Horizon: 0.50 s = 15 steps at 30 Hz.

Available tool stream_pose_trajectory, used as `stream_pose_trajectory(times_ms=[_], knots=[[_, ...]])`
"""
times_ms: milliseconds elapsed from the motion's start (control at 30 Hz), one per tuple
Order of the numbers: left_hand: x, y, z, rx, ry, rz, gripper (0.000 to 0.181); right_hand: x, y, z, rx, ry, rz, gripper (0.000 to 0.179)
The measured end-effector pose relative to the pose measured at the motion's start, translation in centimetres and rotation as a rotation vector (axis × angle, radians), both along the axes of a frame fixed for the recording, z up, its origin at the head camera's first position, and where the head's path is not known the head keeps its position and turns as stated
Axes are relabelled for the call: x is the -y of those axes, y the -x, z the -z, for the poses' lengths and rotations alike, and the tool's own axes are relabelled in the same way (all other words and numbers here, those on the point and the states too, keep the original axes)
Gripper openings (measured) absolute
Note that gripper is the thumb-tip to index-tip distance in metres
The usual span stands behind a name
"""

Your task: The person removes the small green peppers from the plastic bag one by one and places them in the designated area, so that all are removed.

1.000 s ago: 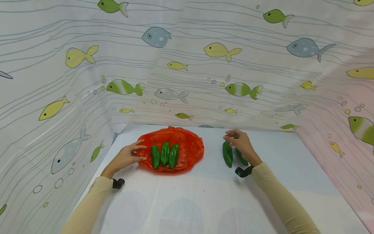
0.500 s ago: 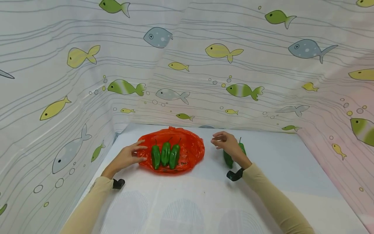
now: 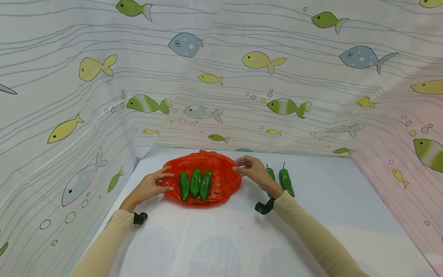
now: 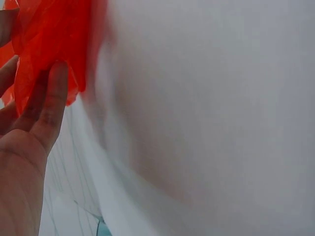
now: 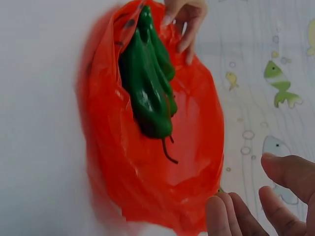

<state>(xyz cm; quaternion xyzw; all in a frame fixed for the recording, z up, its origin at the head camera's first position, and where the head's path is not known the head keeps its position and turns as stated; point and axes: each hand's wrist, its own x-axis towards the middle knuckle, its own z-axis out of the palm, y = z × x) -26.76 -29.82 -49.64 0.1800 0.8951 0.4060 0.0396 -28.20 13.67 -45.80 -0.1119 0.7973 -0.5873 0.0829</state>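
A red plastic bag [image 3: 228, 182] lies spread wide on the table, with three green chili peppers [image 3: 195, 182] side by side in it. At the bag's left side, my left hand [image 3: 149, 186] rests spread fingers on the plastic; the left wrist view shows the fingers and thumb against the red film [image 4: 42, 44]. My right hand [image 3: 257, 173] is at the bag's right edge, fingers loosely bent and holding nothing. In the right wrist view its fingers [image 5: 278, 211] are parted near the bag's rim; whether they touch it I cannot tell.
Right of the bag, two more green chili peppers lie on the white table: one farther right [image 3: 285, 182] and one [image 3: 271, 173] partly hidden by my right hand and wrist. Fish-patterned fabric [image 3: 235, 92] encloses the back and sides.
My right hand has moved left from above the two loose peppers to the right edge of the bag, carrying nothing. The left hand and the bag have stayed put.
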Motion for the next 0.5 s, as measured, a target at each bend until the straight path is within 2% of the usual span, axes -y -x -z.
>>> stream_pose_trajectory(times_ms=[233, 500], knots=[[0.1, 0.0, 0.0, -0.004, -0.009, 0.015, 0.053, 2.3, -0.4, 0.1, -0.003, -0.018, -0.057, 0.048], [0.1, -0.1, 0.0, -0.006, -0.003, 0.011, 0.053, 4.2, -0.5, 0.7, -0.022, -0.080, -0.067, 0.044]])
